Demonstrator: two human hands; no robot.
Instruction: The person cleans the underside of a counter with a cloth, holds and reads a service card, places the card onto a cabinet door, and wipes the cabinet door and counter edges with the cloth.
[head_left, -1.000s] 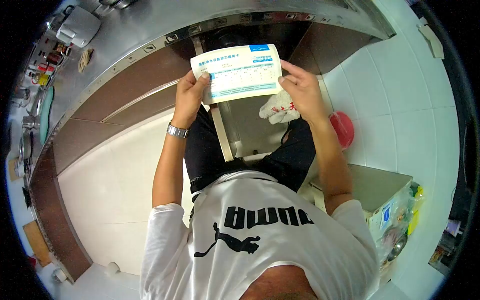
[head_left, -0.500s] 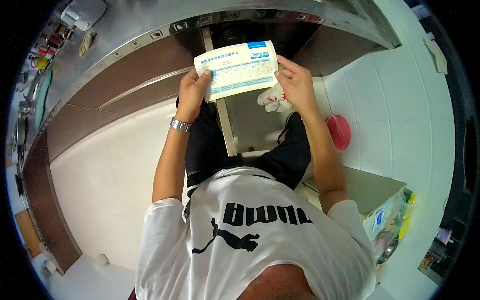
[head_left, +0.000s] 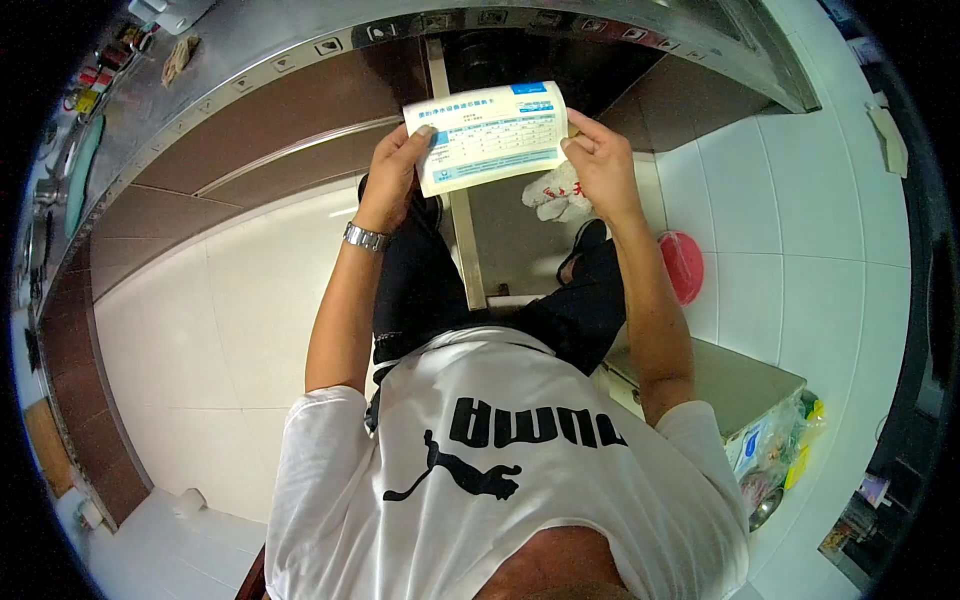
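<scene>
Between my two hands is a white printed card (head_left: 490, 140) with blue headings, a table grid and a blue corner logo. Its printed side faces up toward me. My left hand (head_left: 392, 178) pinches the card's left edge, thumb on top. At the opposite edge, my right hand (head_left: 603, 170) grips it between thumb and fingers. Just below the card, near my right hand, lies a crumpled white item with red marks (head_left: 560, 196) that looks like a cloth glove.
A steel counter (head_left: 230, 50) curves over brown cabinets (head_left: 270, 140) ahead. An open door panel edge (head_left: 463, 250) stands between my legs. A red round basin (head_left: 682, 268) leans by the tiled wall (head_left: 820, 200). At right, a low box (head_left: 710, 370) stands beside plastic-bagged items (head_left: 770, 450).
The card and both hands sit slightly further right in view, and the card is a little less tilted. The surroundings have shifted slightly with my head. Both hands keep their hold.
</scene>
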